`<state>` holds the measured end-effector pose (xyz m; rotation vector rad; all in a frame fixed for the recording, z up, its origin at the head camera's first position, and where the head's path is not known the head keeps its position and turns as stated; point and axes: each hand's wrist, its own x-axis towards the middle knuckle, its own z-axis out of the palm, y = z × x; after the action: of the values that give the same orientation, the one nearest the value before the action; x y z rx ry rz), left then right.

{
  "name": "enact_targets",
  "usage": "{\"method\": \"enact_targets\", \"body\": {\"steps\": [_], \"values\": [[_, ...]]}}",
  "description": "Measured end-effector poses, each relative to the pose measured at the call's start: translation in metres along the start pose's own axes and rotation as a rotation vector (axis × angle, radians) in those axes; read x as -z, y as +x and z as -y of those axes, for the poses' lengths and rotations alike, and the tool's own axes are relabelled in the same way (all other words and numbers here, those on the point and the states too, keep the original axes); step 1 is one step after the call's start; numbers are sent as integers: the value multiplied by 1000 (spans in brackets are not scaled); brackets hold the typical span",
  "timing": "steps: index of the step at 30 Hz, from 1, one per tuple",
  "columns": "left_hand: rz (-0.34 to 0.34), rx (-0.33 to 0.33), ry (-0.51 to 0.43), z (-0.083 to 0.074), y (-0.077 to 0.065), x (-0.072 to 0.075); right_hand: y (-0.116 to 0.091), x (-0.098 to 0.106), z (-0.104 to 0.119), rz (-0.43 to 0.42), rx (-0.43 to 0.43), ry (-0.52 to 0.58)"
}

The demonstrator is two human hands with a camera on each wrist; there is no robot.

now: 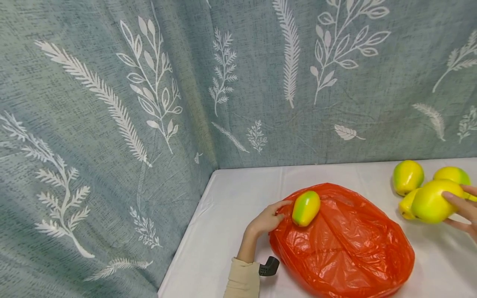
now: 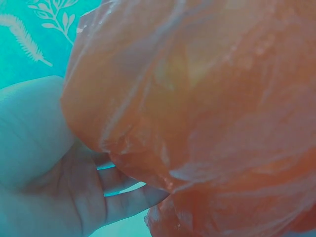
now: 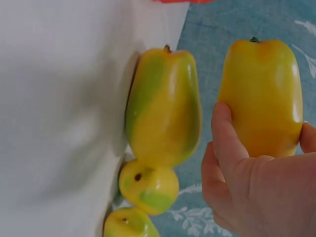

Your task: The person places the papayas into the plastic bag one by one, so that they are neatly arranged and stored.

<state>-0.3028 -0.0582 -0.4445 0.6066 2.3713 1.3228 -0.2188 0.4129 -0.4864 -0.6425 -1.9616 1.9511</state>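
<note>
Crinkled red plastic bag (image 1: 350,248), left hand (image 1: 266,220) partly curled, gripping its ten-o'clock rim, glossy yellow oblong fruit (image 1: 432,203) toward two o'clock, right hand (image 3: 266,190) clasping it with half-spread fingers

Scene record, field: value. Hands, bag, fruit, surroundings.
left_hand: left hand holds the left edge of the red plastic bag
right_hand: right hand grips a yellow fruit
fruit_at_bag: one green-and-yellow fruit, against the red plastic beside the left hand
other_fruits: at least three, grouped at the head view's right, such as the upright one; exact count unclear, partly hidden
surface: white-covered table
backdrop: grey-green cloth with white leaf prints
</note>
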Motion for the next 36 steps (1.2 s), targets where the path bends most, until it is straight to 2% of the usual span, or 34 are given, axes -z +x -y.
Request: {"method": "enact_targets", "body": {"steps": [2,9,12,14,18,21,27,36], "values": [[1,4,-1,0,0,0,-5,-7,8,31,-8,-52],[-4,13,1,-1,0,0,0,-22,3,197,2,-186],[-5,12,2,-1,0,0,-7,-33,10,252,-22,-190],[-5,14,3,-1,-1,-1,-14,-40,13,285,-5,-215],[-5,20,6,-1,-1,-1,-30,-56,25,381,9,-197],[-5,21,2,-2,-1,0,-45,-68,39,440,-15,-175],[-3,14,5,-1,0,-1,-66,-87,52,492,-33,-156],[7,1,17,2,2,0,-72,-100,53,562,-59,-189]]}}
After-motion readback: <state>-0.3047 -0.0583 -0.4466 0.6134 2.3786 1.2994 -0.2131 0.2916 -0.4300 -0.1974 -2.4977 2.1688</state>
